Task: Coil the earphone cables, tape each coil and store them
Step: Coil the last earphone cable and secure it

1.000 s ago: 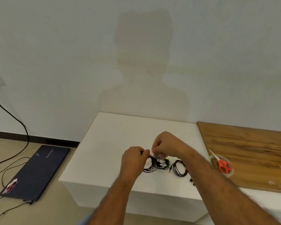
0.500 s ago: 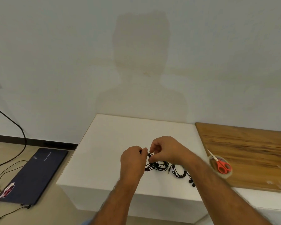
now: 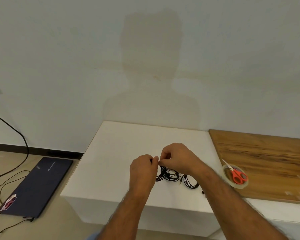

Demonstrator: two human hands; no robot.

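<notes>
Two earphone coils (image 3: 168, 175) (image 3: 190, 181) lie on the table (image 3: 119, 153); both hands (image 3: 143, 168) (image 3: 177, 158) pinch the left one.

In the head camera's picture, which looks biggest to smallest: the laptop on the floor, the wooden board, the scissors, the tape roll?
1. Wooden board, though cut off at the frame's edge.
2. Laptop.
3. Tape roll and scissors: alike, too close to rank.
</notes>
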